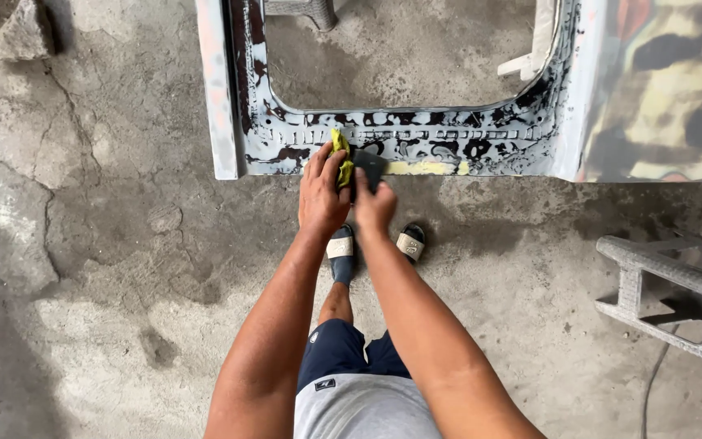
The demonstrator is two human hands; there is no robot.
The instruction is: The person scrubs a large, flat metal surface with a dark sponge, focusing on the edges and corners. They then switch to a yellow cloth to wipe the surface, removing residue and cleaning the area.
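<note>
My left hand [321,189] is closed around a yellow-green cloth [340,154] and presses it against the lower edge of a metal vehicle panel [440,138]. My right hand [374,205] sits just to its right and grips a dark flat sanding block [369,165] held against the same edge. The panel is pale grey with black blotches of worn paint and a patch of yellow filler [428,167] right of my hands. Both hands touch each other at the panel's bottom rail.
The panel frames a large window opening [400,57] showing concrete floor behind. A grey woven stool [676,289] lies at the right, and a stone [19,32] sits top left. My feet in sandals [343,248] stand on cracked concrete below the panel.
</note>
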